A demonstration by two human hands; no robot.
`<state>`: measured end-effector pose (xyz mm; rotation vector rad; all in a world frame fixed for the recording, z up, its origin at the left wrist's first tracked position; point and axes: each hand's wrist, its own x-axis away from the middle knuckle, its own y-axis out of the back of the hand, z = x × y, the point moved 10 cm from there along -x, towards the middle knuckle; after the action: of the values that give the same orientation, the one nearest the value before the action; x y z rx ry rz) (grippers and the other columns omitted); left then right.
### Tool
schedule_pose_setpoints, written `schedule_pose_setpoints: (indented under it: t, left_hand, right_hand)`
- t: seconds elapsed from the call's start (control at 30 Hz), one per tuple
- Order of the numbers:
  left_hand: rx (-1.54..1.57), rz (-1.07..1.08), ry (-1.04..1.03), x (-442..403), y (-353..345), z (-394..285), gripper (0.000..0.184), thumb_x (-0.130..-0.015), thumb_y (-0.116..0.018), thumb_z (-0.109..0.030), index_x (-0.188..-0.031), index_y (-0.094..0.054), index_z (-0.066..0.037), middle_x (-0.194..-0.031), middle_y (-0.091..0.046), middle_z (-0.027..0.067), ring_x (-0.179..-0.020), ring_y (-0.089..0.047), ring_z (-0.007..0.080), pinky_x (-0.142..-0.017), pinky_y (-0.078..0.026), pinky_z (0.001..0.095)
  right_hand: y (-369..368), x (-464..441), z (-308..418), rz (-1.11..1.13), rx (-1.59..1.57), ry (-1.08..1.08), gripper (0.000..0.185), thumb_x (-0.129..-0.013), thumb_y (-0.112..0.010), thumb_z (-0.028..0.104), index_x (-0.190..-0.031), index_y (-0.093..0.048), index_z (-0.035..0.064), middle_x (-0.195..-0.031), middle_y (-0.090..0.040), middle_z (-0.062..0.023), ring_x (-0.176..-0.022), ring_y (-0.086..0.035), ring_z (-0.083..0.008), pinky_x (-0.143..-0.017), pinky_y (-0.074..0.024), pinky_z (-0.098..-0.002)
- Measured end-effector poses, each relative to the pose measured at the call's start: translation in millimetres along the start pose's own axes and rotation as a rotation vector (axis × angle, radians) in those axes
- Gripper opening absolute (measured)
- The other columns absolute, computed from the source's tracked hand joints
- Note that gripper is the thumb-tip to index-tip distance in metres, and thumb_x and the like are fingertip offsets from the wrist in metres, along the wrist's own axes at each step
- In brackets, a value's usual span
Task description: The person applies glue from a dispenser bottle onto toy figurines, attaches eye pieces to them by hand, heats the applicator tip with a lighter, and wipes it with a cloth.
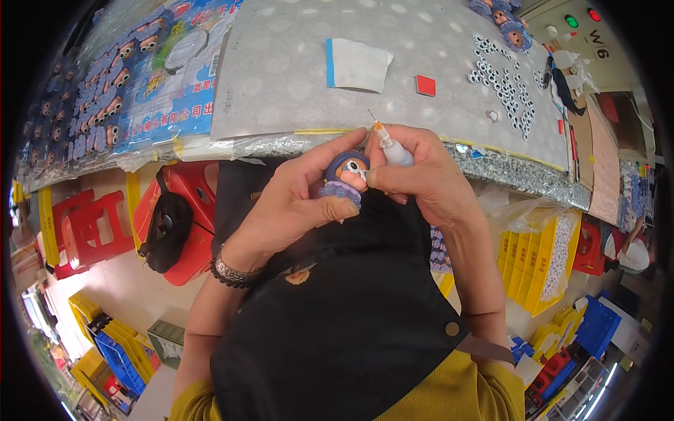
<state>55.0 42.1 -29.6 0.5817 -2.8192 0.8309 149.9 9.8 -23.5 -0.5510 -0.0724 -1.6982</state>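
Observation:
My left hand is closed around a small purple doll figurine with a dark purple cap, a peach face and big black-and-white eyes. In my right hand is a white glue bottle with an orange-based needle tip pointing up and away from me. My right thumb and fingertips reach to the side of the figurine's face. Whether they also pinch a small part there is hidden. Both hands are held together in front of the table's near edge, above my black apron.
On the grey table mat lie a white cloth with a blue edge, a red square and many loose doll eyes. Rows of purple figurines stand at left. Red stools and yellow crates are below the table.

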Motion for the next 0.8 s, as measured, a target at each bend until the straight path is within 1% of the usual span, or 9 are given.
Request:
schedule_pose_setpoints:
  t: [0.3,0.4,0.43,0.57,0.67,0.8]
  left_hand:
    - [-0.042,0.002,-0.035,-0.5,-2.7,-3.7,0.078,-0.078,-0.074,-0.008,-0.142,-0.030,-0.002,-0.121,-0.050,0.0032,-0.101,-0.050,0.0074,-0.081,-0.047,0.0213]
    - [-0.038,-0.074,-0.050,-1.3,0.3,-3.6,0.084,-0.070,-0.080,-0.018,-0.140,-0.036,-0.003,-0.112,-0.055,0.0006,-0.081,-0.049,0.0030,-0.063,-0.041,0.0155]
    - [-0.038,-0.076,-0.051,-1.1,0.5,-3.4,0.084,-0.070,-0.080,-0.018,-0.140,-0.036,-0.003,-0.112,-0.055,0.0006,-0.081,-0.049,0.0030,-0.063,-0.041,0.0155]
    - [-0.047,-0.071,-0.057,-1.3,1.7,-3.2,0.085,-0.070,-0.080,-0.019,-0.140,-0.036,-0.003,-0.115,-0.054,0.0012,-0.085,-0.050,0.0036,-0.065,-0.041,0.0159]
    - [-0.079,0.009,-0.059,-0.8,-1.8,-4.3,0.079,-0.077,-0.075,-0.011,-0.142,-0.031,-0.002,-0.123,-0.050,0.0040,-0.105,-0.049,0.0088,-0.085,-0.045,0.0227]
    - [-0.086,0.009,-0.078,-1.2,-1.4,-3.8,0.080,-0.077,-0.075,-0.012,-0.142,-0.031,-0.002,-0.124,-0.049,0.0041,-0.107,-0.048,0.0093,-0.088,-0.044,0.0233]
  right_hand:
    - [0.2,-0.1,0.0,0.000,0.007,-0.015,0.010,-0.071,-0.063,0.001,-0.073,-0.053,0.0040,-0.068,-0.049,0.0007,-0.053,-0.042,-0.0045,-0.046,-0.0305,-0.0193]
    - [0.1,0.2,-0.5,-0.004,0.005,-0.017,0.010,-0.071,-0.062,0.000,-0.073,-0.053,0.0039,-0.068,-0.049,0.0005,-0.053,-0.042,-0.0047,-0.046,-0.0305,-0.0195]
    - [0.7,0.3,-0.8,-0.012,0.004,-0.017,0.011,-0.071,-0.062,0.000,-0.073,-0.053,0.0039,-0.068,-0.049,0.0005,-0.053,-0.042,-0.0048,-0.046,-0.0305,-0.0196]
    - [0.9,0.0,-0.9,-0.018,0.003,-0.010,0.011,-0.071,-0.062,0.000,-0.072,-0.052,0.0038,-0.068,-0.049,0.0005,-0.053,-0.042,-0.0050,-0.046,-0.0306,-0.0198]
    - [0.4,0.3,0.2,-0.019,0.005,-0.008,0.011,-0.070,-0.062,0.000,-0.072,-0.052,0.0038,-0.068,-0.048,0.0005,-0.053,-0.042,-0.0050,-0.046,-0.0306,-0.0199]
    - [0.6,0.3,0.7,-0.021,0.012,-0.009,0.010,-0.070,-0.062,0.000,-0.071,-0.052,0.0038,-0.068,-0.048,0.0006,-0.053,-0.042,-0.0051,-0.046,-0.0307,-0.0200]
